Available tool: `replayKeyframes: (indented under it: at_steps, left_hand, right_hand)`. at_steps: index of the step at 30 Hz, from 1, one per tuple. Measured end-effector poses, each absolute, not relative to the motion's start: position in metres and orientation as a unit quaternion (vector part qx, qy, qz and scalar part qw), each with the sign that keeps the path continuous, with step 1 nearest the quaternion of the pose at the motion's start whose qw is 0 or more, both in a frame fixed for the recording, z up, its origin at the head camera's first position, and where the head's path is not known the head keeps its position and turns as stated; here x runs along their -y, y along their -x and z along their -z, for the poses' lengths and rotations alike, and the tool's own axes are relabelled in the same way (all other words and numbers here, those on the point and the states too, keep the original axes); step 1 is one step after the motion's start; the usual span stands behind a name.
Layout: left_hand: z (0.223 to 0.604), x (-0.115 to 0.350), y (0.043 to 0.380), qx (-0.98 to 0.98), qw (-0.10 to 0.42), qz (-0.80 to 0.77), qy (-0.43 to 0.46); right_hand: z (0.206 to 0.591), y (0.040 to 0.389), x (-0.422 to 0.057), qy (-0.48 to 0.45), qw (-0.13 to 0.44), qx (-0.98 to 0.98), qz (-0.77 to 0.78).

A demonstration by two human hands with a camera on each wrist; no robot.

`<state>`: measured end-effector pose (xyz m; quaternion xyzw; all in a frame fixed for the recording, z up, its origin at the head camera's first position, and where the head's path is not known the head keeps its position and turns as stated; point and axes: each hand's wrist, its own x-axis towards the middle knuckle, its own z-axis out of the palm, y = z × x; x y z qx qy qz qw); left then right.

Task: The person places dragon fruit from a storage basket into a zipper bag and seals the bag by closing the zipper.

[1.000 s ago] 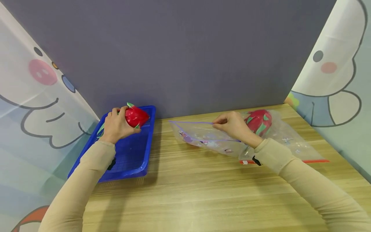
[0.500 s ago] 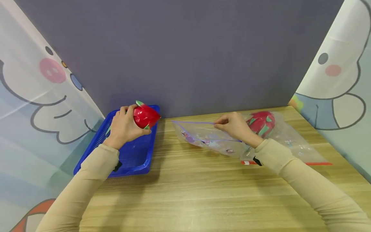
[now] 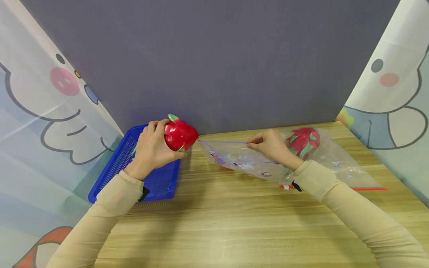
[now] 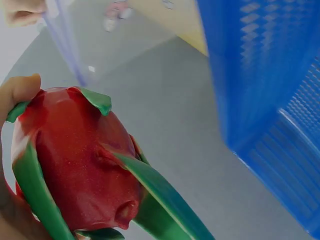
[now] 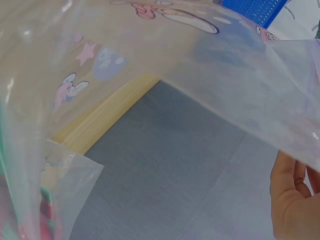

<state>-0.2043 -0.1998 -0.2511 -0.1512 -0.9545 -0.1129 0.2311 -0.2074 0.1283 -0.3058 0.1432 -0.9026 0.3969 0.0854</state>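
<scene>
My left hand (image 3: 152,149) grips a red dragon fruit (image 3: 180,136) with green leaf tips, raised near the right rim of the blue basket (image 3: 134,130). In the left wrist view the fruit (image 4: 85,160) fills the lower left, thumb over its top. Between thumb and fingertips, my right hand (image 3: 271,145) pinches the purple-edged mouth of a clear printed zip bag (image 3: 241,167). That mouth gapes toward the fruit, which hangs just left of the bag's left corner. In the right wrist view the bag's film (image 5: 225,75) spreads across the top, partly hiding the scene.
Right of my right hand lies a second clear bag (image 3: 348,171) with a red slider strip, a dragon fruit (image 3: 305,141) inside. Behind the wooden table (image 3: 228,230) stands a grey panel (image 3: 214,67). Printed curtains (image 3: 402,123) flank both sides.
My left hand has carried the dragon fruit rightward, out from over the basket toward the bag. The right hand keeps its pinch on the bag's edge. The view has shifted slightly.
</scene>
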Motion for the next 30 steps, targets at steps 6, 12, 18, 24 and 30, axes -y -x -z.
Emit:
replayKeyframes:
  at_steps: [6, 12, 18, 24, 30]
  left_hand:
    - [0.248, 0.186, 0.191, 0.949, 0.233, 0.122, 0.172]
    - [0.252, 0.169, 0.176, 0.94, 0.232, 0.134, 0.212]
    - [0.253, 0.148, 0.169, 0.926, 0.243, 0.143, 0.25]
    - [0.261, 0.128, 0.173, 0.92, 0.255, 0.144, 0.262]
    - [0.273, 0.116, 0.175, 0.924, 0.248, 0.159, 0.243]
  right_hand:
    - [0.308, 0.208, -0.123, -0.146, 0.079, 0.902, -0.399]
    - [0.309, 0.206, -0.118, -0.133, 0.066, 0.907, -0.395]
    - [0.305, 0.206, -0.113, -0.138, 0.069, 0.905, -0.396]
    - [0.304, 0.207, -0.109, -0.141, 0.078, 0.902, -0.401]
    - [0.304, 0.206, -0.103, -0.144, 0.094, 0.9, -0.401]
